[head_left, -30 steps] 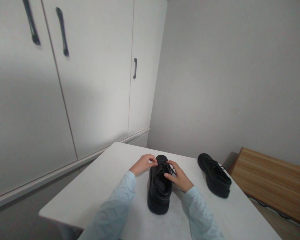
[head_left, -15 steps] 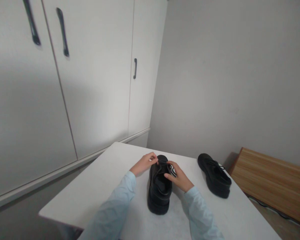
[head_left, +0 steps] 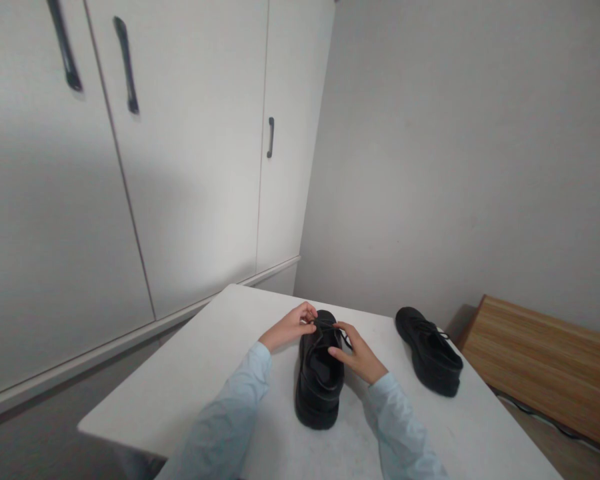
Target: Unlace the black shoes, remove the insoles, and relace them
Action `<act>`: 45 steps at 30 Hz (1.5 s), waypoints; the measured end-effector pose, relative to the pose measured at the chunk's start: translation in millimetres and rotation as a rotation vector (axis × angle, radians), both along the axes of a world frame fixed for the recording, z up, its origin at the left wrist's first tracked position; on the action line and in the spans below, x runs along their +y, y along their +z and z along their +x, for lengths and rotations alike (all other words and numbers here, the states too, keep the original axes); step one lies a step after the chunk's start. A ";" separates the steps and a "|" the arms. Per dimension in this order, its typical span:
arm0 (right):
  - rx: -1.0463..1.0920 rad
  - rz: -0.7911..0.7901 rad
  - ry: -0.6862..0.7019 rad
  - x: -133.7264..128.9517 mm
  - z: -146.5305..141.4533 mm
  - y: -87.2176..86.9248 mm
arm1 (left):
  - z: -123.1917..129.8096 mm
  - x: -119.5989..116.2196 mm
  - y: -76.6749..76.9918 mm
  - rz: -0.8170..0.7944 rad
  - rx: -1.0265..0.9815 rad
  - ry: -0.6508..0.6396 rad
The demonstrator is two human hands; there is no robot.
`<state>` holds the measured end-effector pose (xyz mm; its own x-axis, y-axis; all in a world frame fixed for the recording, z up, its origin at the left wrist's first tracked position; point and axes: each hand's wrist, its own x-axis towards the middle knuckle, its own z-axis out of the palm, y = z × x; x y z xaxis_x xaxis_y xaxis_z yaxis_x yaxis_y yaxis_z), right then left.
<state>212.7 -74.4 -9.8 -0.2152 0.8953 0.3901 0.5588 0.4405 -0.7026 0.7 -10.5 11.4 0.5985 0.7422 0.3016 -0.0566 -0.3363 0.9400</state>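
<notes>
A black lace-up shoe (head_left: 320,400) rests on the white table (head_left: 205,373), heel toward me and toe pointing away. My left hand (head_left: 293,327) is at the left of its lacing, thumb and fingertips pinched on a thin black shoelace (head_left: 325,325). On the opposite side, my right hand (head_left: 359,357) holds the shoe's edge, with the thumb at the opening and the index fingertip by the laces. Its other fingers are partly hidden. A dark lace loop shows beside the right index finger.
The second black shoe (head_left: 433,353) stands near the table's right edge. Beyond that edge is a wooden board or box (head_left: 545,367) with a cable below it. White cupboard doors (head_left: 200,167) rise at the left, and a grey wall (head_left: 455,147) stands behind.
My left fingers have shifted slightly, the thumb now lower against the lace. The lace over the shoe's front and the loop at the right have changed shape. My right hand stays put.
</notes>
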 end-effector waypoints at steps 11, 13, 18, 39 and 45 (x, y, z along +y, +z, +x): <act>0.010 0.004 0.004 0.0 -0.5 -0.3 | 0.3 -2.9 5.2 -0.138 -0.121 0.000; 0.006 0.003 0.006 0.0 -0.8 0.0 | 1.3 -3.6 5.1 -0.152 -0.149 -0.027; -0.003 -0.013 0.013 0.1 -0.8 0.3 | 0.8 -4.2 7.5 -0.104 -0.151 -0.005; 0.034 -0.035 -0.026 0.1 -0.5 -2.8 | -12.6 15.3 -13.1 0.094 0.184 0.101; 0.034 -0.013 -0.011 1.9 1.3 -5.7 | -13.3 16.0 -12.8 0.171 0.196 0.247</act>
